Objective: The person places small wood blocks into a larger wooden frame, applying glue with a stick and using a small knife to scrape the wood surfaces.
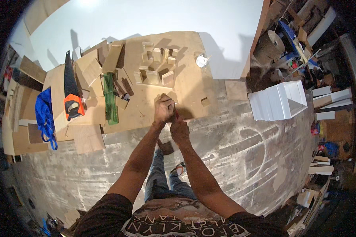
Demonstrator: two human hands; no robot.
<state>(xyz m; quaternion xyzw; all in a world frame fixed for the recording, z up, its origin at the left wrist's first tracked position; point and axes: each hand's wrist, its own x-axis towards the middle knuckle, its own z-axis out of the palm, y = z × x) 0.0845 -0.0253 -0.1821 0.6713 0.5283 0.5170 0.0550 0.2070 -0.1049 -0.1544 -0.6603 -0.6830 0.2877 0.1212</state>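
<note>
My left hand is closed in a pinch over the near part of a plywood worktop; whatever it grips is too small to make out. Right beside it, my right hand wraps round a thin red object, its upper end close to the left fingers. Its kind is hidden by the hand. Beyond my hands stand several small cut wood blocks, some with grooved edges. A small wood piece lies to the right of them, near the worktop's front edge.
On the left lie a handsaw with an orange handle, a green strip, wood offcuts and a blue cloth bag. A whitish crumpled item sits at the back right. A white bin stands right, before cluttered shelves.
</note>
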